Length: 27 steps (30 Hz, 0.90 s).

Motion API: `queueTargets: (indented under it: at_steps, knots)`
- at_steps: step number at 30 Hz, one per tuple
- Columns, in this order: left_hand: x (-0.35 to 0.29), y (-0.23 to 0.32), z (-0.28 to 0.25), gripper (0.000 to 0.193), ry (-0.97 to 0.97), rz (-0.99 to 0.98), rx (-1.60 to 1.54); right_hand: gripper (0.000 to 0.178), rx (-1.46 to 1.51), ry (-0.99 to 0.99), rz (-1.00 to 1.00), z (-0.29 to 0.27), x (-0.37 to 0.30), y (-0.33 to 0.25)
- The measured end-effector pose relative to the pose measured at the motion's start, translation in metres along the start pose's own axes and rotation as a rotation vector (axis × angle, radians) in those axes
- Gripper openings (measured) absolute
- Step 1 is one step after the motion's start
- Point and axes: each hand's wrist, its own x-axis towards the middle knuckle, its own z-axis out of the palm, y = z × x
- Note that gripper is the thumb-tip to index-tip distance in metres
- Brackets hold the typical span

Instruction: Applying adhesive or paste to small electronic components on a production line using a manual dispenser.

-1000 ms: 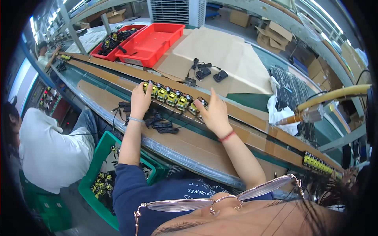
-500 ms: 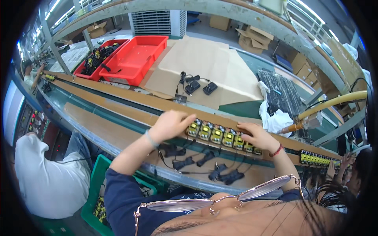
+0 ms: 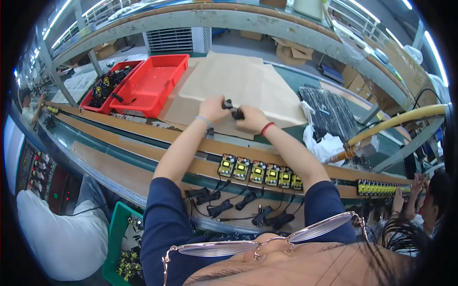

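Black adapter pieces [image 3: 237,113], in both hands above the bench [image 3: 295,78], per my feed. Bench runs full width, long brown cardboard strips along it. Person in white [image 3: 62,233] at far left, near side. Beige sheet [image 3: 238,78] lies flat on the bench, its near edge beneath the hands. Left of it I get a bright red tray [image 3: 155,86], and just beside that a second red tray [image 3: 95,108] heaped with black cords and yellow-topped parts. Green crate [image 3: 114,233], low at left, has similar yellow parts inside. Row of circuit boards [image 3: 258,171] on the near strip, yellow blocks on top; right arm covers its end. Longer board row [image 3: 384,188] farther right, by other people's hands.

Left hand [image 3: 213,110], pale band at wrist: fingers clamped on one black piece. Right hand [image 3: 252,120], red band: fingers together on another, just beside the first. Exact shape of both pieces I can't tell; fingers hide most. Black cord bundles [image 3: 219,207] lie near side of the row, thin leads running up to the boards.
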Motion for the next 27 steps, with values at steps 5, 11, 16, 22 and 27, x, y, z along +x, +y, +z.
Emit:
queueTargets:
  at_steps: [5, 11, 16, 22, 27]
  knots:
    - [-0.042, 0.014, -0.068, 0.027, 0.183, -0.041, -0.843, 0.03, 1.413, 0.325, 0.191, -0.057, -0.032, 0.004]
    - [-0.175, 0.065, -0.138, 0.035, 0.408, -0.091, -1.603, 0.05, 1.443, 0.419, -0.179, -0.145, -0.194, -0.049]
    - [-0.25, 0.073, -0.158, 0.049, 0.207, 0.301, -1.696, 0.064, 1.58, 0.524, -0.239, -0.139, -0.318, -0.075]
    - [-0.226, 0.028, -0.086, 0.051, 0.169, -0.293, -0.781, 0.038, 1.089, 0.581, 0.747, -0.095, -0.348, -0.028]
    - [-0.164, 0.016, -0.042, 0.063, -0.16, -0.108, 0.198, 0.036, 0.315, 0.337, 0.995, -0.098, -0.338, 0.015]
